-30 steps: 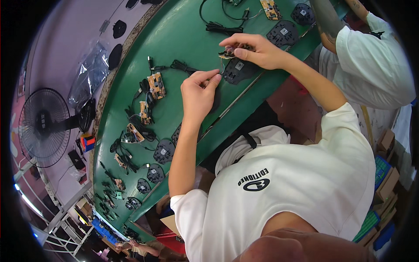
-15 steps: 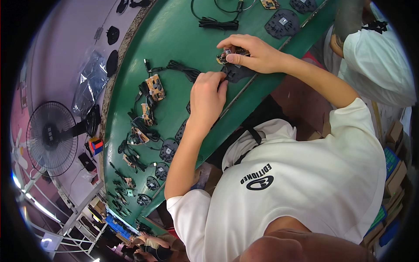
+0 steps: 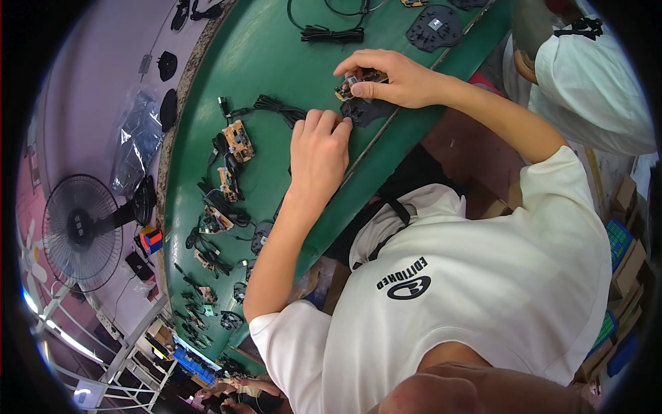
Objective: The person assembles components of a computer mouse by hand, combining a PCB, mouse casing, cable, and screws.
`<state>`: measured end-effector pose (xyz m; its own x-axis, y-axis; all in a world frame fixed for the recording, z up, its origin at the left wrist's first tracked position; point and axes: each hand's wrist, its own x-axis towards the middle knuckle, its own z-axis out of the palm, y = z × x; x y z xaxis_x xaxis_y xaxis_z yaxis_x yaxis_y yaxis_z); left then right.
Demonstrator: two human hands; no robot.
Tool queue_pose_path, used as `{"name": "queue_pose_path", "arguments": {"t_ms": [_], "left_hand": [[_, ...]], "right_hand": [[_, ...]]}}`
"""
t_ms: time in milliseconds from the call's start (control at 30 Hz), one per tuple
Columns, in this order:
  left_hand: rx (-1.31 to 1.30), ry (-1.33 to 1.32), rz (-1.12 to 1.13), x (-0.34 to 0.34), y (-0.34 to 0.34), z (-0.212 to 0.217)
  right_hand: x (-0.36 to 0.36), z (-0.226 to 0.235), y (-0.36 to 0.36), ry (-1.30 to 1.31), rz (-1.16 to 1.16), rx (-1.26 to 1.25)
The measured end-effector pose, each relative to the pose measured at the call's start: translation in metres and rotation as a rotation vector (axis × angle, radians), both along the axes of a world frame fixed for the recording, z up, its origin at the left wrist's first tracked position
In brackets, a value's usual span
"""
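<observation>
My right hand (image 3: 396,79) holds a small circuit board (image 3: 343,91) between thumb and fingers, tilted above a black plastic mouse base (image 3: 365,112). The base lies on the green bench near its front rail. At the base's left side my left hand (image 3: 319,148) is closed, fingertips pinched together; what they grip is hidden. A bundled black cable (image 3: 279,105) runs up to the back of my left hand. Left of it lies another circuit board (image 3: 238,141), tan and attached to black wires.
More boards with cables (image 3: 219,219) and black bases (image 3: 261,236) line the curved green bench (image 3: 276,62). Farther along are a coiled cable (image 3: 332,34) and a base (image 3: 434,27). A fan (image 3: 83,231) stands at left; a person in white (image 3: 586,90) sits at right.
The view has shifted slightly, so the bench items sit a little differently. Both hands stay at the base, the circuit board still in my right hand.
</observation>
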<state>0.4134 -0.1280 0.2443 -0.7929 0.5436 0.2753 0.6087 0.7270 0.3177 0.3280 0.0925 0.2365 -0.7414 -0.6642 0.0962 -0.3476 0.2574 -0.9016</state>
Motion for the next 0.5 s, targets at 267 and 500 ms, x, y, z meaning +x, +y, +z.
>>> {"name": "queue_pose_path", "arguments": {"t_ms": [267, 500], "left_hand": [[0.174, -0.16, -0.095, -0.015, -0.009, 0.003], [0.323, -0.465, 0.064, -0.032, -0.006, 0.004]], "right_hand": [[-0.009, 0.02, 0.015, 0.169, 0.134, 0.142], [-0.018, 0.027, -0.002, 0.094, 0.086, 0.306]]}}
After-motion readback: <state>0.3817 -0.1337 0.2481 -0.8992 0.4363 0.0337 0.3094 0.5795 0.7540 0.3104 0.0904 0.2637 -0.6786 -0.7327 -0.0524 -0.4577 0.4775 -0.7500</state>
